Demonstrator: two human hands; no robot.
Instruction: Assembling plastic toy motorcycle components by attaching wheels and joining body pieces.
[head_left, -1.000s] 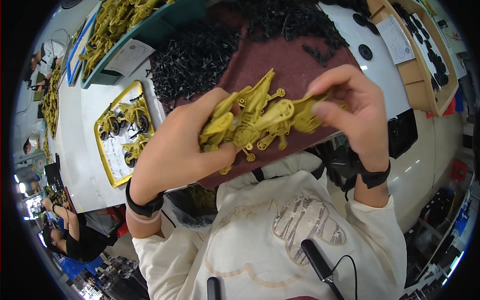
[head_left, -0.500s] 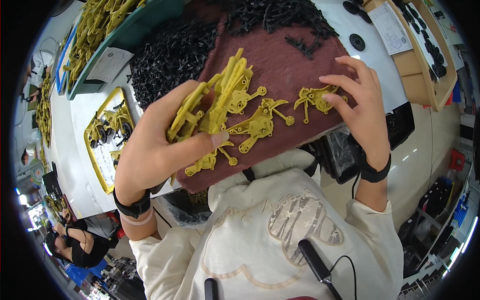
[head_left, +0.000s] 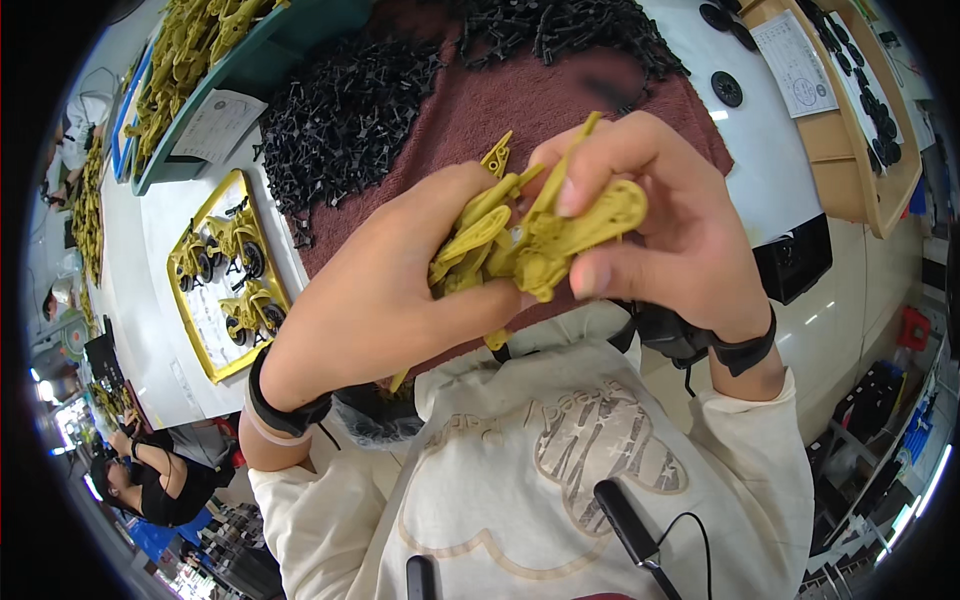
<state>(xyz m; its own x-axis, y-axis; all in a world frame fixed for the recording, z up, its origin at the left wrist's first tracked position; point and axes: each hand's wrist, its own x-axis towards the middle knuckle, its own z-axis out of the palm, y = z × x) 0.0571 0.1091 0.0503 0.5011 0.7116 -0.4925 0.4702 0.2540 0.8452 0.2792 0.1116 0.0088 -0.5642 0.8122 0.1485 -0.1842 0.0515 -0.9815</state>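
Observation:
Over the front of a maroon cloth [head_left: 500, 105], my two hands meet at chest height. My left hand [head_left: 370, 270] is closed round a bunch of yellow plastic toy motorcycle bodies [head_left: 470, 235]. Thumb and fingers of my right hand [head_left: 685, 225] pinch another yellow toy motorcycle body [head_left: 600, 215], which overlaps the bunch; whether they touch is hard to see. Behind my left fingers, a loose yellow piece [head_left: 497, 155] shows partly. My hands cover most of the cloth below.
Heaps of small black parts [head_left: 345, 125] lie beyond the hands. At the left, a yellow tray [head_left: 212, 372] holds toy motorcycles [head_left: 245, 310] with black wheels. A teal bin [head_left: 300, 55] of yellow parts stands far left. Right are a loose black wheel [head_left: 727, 90] and a tan box [head_left: 835, 185].
My right hand has moved left from the cloth's right side and now pinches a yellow body beside the bunch. My left hand has shifted right with its bunch, covering the loose bodies.

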